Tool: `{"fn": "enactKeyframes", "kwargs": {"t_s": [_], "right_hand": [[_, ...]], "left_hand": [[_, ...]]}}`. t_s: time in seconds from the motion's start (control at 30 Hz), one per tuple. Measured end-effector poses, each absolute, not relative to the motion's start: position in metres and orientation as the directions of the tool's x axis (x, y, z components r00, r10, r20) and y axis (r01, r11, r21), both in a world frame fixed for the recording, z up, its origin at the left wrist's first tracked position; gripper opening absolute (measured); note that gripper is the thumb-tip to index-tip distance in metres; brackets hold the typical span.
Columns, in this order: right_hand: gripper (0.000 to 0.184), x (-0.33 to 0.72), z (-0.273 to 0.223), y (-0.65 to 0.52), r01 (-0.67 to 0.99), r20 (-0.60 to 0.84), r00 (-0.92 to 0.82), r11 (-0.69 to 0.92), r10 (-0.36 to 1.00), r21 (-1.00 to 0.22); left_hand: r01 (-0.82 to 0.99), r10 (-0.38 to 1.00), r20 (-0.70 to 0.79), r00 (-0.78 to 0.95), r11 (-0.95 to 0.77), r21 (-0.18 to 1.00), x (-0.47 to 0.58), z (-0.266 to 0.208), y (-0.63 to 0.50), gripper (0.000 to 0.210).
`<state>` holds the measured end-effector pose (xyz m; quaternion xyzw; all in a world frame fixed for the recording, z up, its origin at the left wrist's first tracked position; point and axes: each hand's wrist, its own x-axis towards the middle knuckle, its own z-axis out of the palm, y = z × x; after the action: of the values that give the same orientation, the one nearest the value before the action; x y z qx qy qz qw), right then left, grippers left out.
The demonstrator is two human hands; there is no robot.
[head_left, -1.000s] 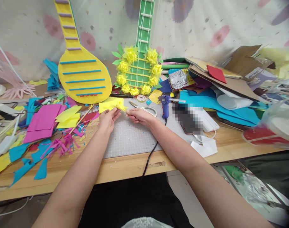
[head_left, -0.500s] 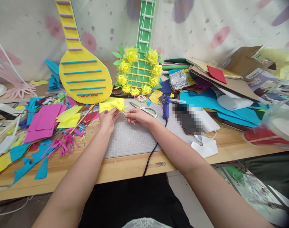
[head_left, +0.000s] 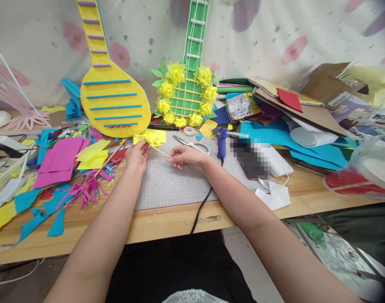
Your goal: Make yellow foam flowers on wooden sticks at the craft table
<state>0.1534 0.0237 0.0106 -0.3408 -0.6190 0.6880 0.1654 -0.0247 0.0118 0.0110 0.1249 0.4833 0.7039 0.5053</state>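
Note:
My left hand (head_left: 137, 156) is closed on a yellow paper flower (head_left: 151, 137) at its base. From the flower a thin pale stick (head_left: 161, 152) runs right and down to my right hand (head_left: 185, 156), whose fingertips pinch its other end. Both hands are over the grey cutting mat (head_left: 176, 189). Behind the flower lies a sheet of yellow paper (head_left: 161, 136), partly covered by it. Scissors (head_left: 194, 145) rest on the mat just beyond my right hand, and a blue glue gun (head_left: 221, 145) stands to the right of them.
A green paper guitar (head_left: 189, 90) ringed with yellow flowers and a yellow one (head_left: 115, 97) lean at the back. Magenta paper (head_left: 58, 164) and scraps cover the left. A phone (head_left: 251, 160), blue sheets (head_left: 312, 145) and a plastic-wrapped tub (head_left: 353, 181) occupy the right.
My left hand has shifted left with the flower, and my right hand slightly right. More of the stick shows between them, and the flower's petals have turned.

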Motion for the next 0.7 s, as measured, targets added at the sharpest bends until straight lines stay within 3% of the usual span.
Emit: {"fn": "enactKeyframes", "kwargs": {"t_s": [0.1,0.23,0.3,0.47,0.7], "right_hand": [[0.030,0.161,0.015,0.028,0.078,-0.178,-0.770,-0.186,0.613,-0.979],[0.029,0.159,0.011,0.033,-0.185,0.079,-0.448,-0.006,0.891,-0.983],[0.030,0.153,0.006,0.033,-0.116,0.129,-0.325,0.095,0.937,-0.989],[0.030,0.139,-0.007,0.031,0.153,0.212,-0.242,0.253,0.947,-0.955],[0.019,0.135,-0.011,0.030,0.313,0.312,0.014,0.292,0.950,-0.904]], "left_hand": [[-0.608,0.833,-0.322,-0.449,-0.021,0.794,-0.033,0.013,0.014,0.008],[-0.596,0.897,-0.315,-0.310,0.075,0.800,-0.034,0.014,0.012,0.005],[-0.560,0.926,-0.304,-0.222,0.134,0.818,-0.031,0.013,0.010,0.005],[-0.497,0.951,-0.288,-0.111,0.198,0.845,-0.021,0.010,0.006,0.009],[-0.543,0.956,-0.285,-0.070,0.203,0.815,-0.008,0.006,0.004,0.003]]}}
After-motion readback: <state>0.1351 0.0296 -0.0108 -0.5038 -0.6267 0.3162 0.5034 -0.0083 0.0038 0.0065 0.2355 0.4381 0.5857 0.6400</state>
